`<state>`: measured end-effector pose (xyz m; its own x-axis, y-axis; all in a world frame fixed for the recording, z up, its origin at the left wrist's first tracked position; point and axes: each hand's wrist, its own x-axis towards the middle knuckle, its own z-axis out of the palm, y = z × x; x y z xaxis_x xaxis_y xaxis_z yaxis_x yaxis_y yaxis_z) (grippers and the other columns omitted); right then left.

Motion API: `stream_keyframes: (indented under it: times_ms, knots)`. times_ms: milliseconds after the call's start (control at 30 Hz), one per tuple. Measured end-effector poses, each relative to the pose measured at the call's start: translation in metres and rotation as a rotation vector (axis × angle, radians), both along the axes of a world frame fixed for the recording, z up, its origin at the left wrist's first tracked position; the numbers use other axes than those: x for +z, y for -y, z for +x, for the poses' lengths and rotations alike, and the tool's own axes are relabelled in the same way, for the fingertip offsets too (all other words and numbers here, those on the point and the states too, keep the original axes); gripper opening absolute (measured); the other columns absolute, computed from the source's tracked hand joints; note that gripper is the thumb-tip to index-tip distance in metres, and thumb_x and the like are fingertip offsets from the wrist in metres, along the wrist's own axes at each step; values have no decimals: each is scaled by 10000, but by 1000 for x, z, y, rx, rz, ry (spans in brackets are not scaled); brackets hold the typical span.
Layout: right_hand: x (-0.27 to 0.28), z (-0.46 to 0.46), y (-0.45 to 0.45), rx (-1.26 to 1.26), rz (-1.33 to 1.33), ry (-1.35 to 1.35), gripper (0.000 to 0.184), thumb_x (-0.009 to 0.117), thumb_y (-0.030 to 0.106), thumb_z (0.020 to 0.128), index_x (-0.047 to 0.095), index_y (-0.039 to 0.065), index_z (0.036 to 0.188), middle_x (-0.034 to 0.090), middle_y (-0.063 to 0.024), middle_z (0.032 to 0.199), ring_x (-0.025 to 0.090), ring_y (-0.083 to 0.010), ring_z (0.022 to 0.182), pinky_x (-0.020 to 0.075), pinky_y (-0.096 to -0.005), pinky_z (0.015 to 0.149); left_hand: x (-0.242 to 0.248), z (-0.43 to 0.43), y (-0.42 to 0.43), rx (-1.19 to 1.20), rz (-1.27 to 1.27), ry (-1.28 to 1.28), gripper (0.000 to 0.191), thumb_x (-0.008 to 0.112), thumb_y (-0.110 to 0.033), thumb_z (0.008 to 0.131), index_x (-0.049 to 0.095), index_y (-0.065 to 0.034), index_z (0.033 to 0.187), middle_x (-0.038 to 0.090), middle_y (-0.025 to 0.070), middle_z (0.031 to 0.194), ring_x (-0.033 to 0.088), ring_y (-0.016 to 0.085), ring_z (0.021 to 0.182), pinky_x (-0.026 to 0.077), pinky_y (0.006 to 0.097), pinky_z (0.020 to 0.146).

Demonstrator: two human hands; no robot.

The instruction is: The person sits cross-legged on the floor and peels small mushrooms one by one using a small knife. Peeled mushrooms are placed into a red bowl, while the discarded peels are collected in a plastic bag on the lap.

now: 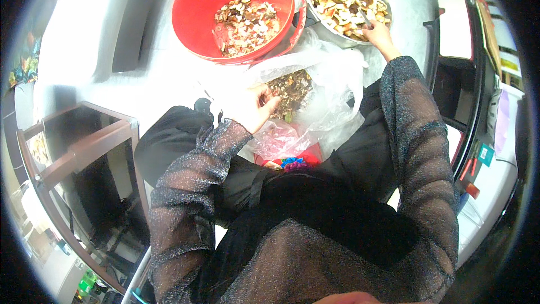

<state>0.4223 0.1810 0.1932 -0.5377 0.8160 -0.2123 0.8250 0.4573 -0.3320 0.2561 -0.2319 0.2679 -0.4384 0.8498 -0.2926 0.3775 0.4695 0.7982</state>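
Note:
My right hand [377,36] is at the near rim of a round metal bowl [344,42] at the upper right. It grips a small knife [364,17], whose blade points in among the cut pieces, which look like mushrooms [331,6]. My left hand [257,103] hovers at the left side of a translucent plastic bag [333,88] between my knees, its fingers curled. Whether anything sits between those fingertips is too bright and blurred to tell. Inside the bag lie brown and pale scraps [291,93].
Beyond the bag stands a red plastic bucket [194,12] with small pale and brown pieces on its bottom. A brown-framed stool or table [88,143] is close on my left. Black-framed furniture [453,76] rises on the right. Something red [310,154] shows under the bag.

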Motion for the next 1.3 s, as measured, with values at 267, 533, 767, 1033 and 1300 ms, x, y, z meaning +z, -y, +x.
stream_keyframes:
  times_ms: [267,533,767,1033,1300]
  knots:
    - [34,-7,14,4,-74,-74,397,623,282,827,632,29,1134,675,-187,998,644,-307,942,491,-375,827,7,0,-6,-66,27,33,148,683,-176,822,615,-49,788,586,57,713,546,143,617,447,300,589]
    - [158,-30,168,411,-868,-281,263,562,265,914,618,62,1071,503,30,706,456,-32,544,350,-176,363,20,-4,1,-216,-10,-206,205,672,-248,825,655,-47,864,648,127,854,638,286,812,495,361,731]
    - [161,-47,226,503,-1215,-275,226,575,139,910,596,-18,1072,652,-61,993,564,-93,820,484,-265,737,44,-72,-8,115,137,14,224,645,-228,893,655,-6,923,666,52,853,611,123,818,488,282,772]
    - [189,-54,207,463,-1218,-286,219,559,146,915,570,-39,1033,657,-140,914,632,-176,824,517,-326,721,-72,-191,-130,-213,-132,-156,163,629,-131,845,682,-33,965,698,99,866,664,173,837,513,321,788]
    - [200,-61,171,353,-1247,-280,279,591,93,880,577,-3,1142,623,-126,822,610,-186,691,483,-314,621,-237,-197,-204,-366,-564,-418,286,656,-323,766,698,-112,954,678,156,964,648,334,922,511,440,802]
